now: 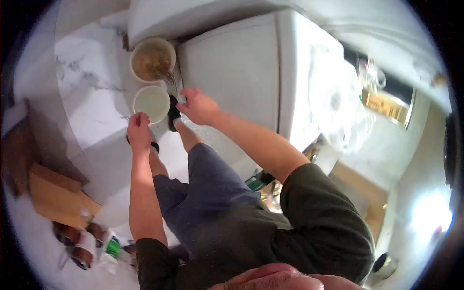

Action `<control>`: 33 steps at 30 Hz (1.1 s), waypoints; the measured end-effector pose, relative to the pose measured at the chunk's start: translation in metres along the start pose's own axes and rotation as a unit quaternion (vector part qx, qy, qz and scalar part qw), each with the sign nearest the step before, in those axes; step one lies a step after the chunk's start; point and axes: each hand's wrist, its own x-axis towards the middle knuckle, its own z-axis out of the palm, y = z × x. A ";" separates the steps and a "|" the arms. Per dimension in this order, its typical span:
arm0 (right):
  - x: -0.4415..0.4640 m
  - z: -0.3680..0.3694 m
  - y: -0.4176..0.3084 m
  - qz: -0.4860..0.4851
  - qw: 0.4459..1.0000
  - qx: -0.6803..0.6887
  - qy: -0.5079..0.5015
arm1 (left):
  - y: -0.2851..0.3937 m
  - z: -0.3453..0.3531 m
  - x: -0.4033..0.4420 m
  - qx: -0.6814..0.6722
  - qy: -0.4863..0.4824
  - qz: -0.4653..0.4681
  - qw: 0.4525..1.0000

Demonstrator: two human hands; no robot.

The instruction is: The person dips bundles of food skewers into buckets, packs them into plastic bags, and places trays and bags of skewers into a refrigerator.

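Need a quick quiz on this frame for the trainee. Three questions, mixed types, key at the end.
1. True or false: the left hand is by the rim of the nearer tub.
2. Which is closer to the large white unit in this view? A) the left hand; B) the right hand.
3. What colour are the contents of the farther tub?

Key: 1. True. 2. B. 3. Brownish.
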 end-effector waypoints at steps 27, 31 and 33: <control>-0.565 0.024 0.529 0.299 0.821 0.393 0.287 | 0.102 0.488 -0.489 0.253 -0.366 0.582 0.681; -0.563 0.030 0.584 0.302 0.783 0.427 0.338 | 0.130 0.566 -0.487 0.285 -0.412 0.573 0.648; -0.557 0.003 0.594 0.278 0.780 0.453 0.332 | 0.141 0.600 -0.479 0.292 -0.425 0.545 0.661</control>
